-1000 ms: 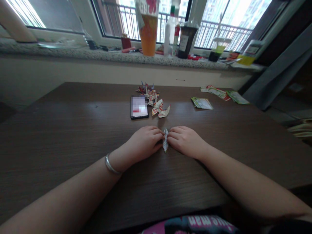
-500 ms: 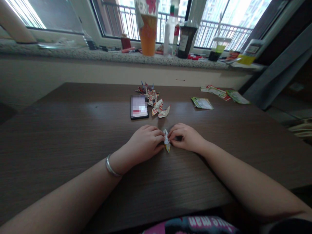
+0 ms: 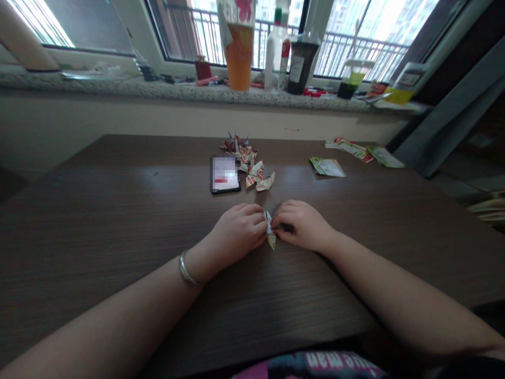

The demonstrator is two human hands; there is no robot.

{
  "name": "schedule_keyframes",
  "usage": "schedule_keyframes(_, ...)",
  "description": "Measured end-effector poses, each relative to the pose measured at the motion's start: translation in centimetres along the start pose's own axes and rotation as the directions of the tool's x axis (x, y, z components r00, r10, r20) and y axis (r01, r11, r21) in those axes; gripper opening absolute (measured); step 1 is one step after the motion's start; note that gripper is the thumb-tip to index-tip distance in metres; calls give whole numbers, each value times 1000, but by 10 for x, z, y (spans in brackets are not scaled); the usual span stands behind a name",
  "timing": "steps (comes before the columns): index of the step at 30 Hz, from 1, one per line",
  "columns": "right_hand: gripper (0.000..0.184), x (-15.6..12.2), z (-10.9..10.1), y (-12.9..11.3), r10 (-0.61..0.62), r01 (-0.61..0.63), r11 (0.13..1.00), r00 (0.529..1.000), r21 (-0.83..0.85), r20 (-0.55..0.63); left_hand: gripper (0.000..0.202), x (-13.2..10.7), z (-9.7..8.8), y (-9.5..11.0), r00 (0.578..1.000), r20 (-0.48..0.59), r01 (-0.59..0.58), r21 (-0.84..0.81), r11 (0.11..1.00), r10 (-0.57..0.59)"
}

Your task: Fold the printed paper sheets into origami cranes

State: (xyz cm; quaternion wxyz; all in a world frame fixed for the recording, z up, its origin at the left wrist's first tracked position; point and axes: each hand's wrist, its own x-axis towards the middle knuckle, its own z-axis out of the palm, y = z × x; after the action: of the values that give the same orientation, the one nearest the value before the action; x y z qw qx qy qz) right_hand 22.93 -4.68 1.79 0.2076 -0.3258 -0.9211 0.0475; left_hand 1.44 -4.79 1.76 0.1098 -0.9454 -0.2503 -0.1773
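A small folded piece of printed paper (image 3: 270, 234) stands on the dark wooden table (image 3: 118, 221), pinched from both sides. My left hand (image 3: 239, 232), with a silver bangle on its wrist, has its fingers curled against the paper's left side. My right hand (image 3: 302, 225) grips the paper's right side with bent fingers. Both forearms rest on the table.
A phone (image 3: 224, 174) lies beyond my hands, next to a pile of several folded paper shapes (image 3: 248, 158). Flat printed sheets (image 3: 327, 167) lie at the right, with more sheets (image 3: 363, 152) farther back. The stone windowsill (image 3: 118, 87) holds an orange cup (image 3: 240, 50), bottles and cups.
My right hand's fingers have gone from lying flat to curling into a pinch on the paper. The paper has tilted slightly, showing a yellow tip at its near end.
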Motion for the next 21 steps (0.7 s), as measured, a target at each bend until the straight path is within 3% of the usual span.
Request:
schedule_keyframes(4,9,0,-2,-5,-59,57,983,998,-172,-3,11,0,1,-1,1000,-6,8,-7,1000,-8)
schedule_keyframes(11,14,2,-3,-12,-101,99,946,995,-309,10,10,1,1,-1,1000,1,16,-5,1000,-16)
schedule_keyframes(21,7,2,3,-9,68,-70,989,998,-133,-16,12,-1,0,0,998,-58,24,-43,999,-27)
